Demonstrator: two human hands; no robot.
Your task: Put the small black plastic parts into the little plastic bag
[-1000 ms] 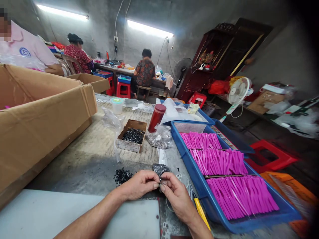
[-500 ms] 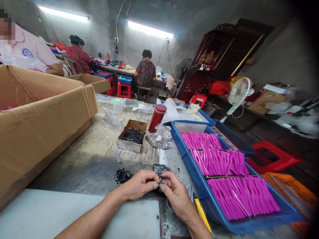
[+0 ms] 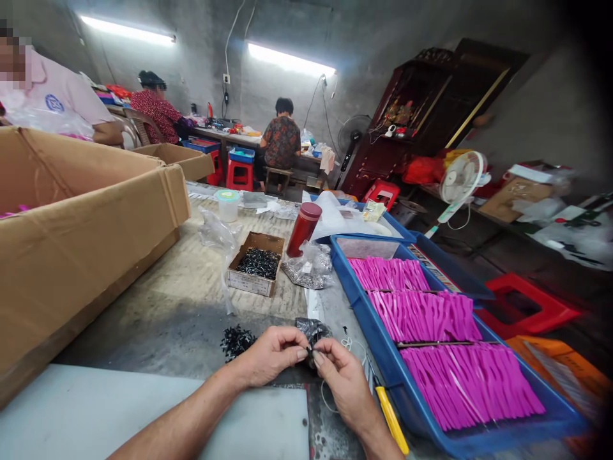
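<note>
My left hand (image 3: 272, 354) and my right hand (image 3: 338, 370) meet fingertip to fingertip over the table. Between them is a small dark piece (image 3: 309, 351), pinched by thumb and forefinger on each side; its kind is too small to make out. Right behind the fingers lies a black plastic bag (image 3: 313, 329). A pile of small black parts (image 3: 237, 342) sits just left of my left hand. To the right of my right hand rest a yellow-handled tool (image 3: 390, 418) and a thin white cord (image 3: 352, 345).
A blue tray (image 3: 357, 300) with rows of pink strips stands on the right. A small carton (image 3: 251, 283) of black parts, a dark red flask (image 3: 305, 229) and a clear bag (image 3: 311, 265) are farther back. A large cardboard box (image 3: 90, 236) fills the left; a pale board (image 3: 143, 409) lies in front. Several people sit beyond.
My fingertips have shifted slightly around the small dark piece, my right hand drawing a little to the right. The whole view has moved a touch; the table's things stay in place.
</note>
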